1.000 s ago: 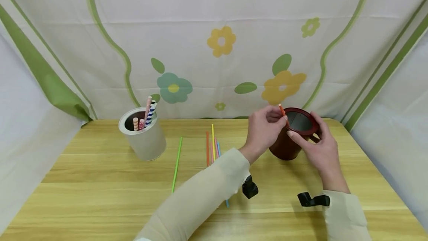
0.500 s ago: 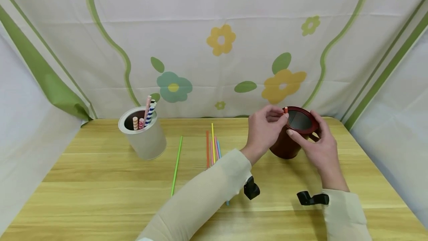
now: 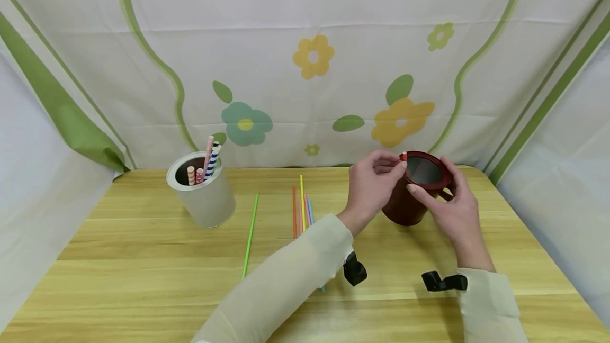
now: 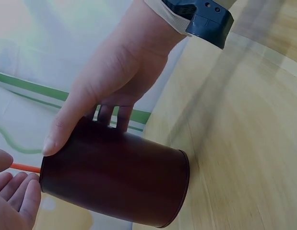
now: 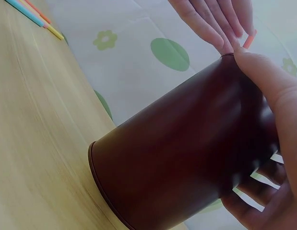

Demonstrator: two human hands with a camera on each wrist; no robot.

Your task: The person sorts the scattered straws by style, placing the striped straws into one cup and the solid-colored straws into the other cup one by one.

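At the right of the head view stands a dark red mug (image 3: 405, 208) with a handle. My right hand (image 3: 455, 210) holds it, thumb at the near rim and fingers round the far side by the handle. My left hand (image 3: 374, 181) pinches an orange straw (image 3: 404, 156) at the mug's left rim. Only the straw's short top end shows above those fingers. In the left wrist view the orange straw (image 4: 26, 167) runs from the pinching fingers into the mug's mouth. Its lower part is hidden inside the mug.
A pale grey can (image 3: 209, 205) at the left holds several striped paper straws (image 3: 209, 165). A green straw (image 3: 251, 232) lies on the wooden table (image 3: 143, 279). Several coloured straws (image 3: 302, 200) lie mid-table, partly under the left sleeve. A flowered cloth (image 3: 286, 4) hangs behind.
The orange straw has sunk lower at the mug's rim, so less of it sticks up than a second ago. My right hand keeps its hold on the mug.
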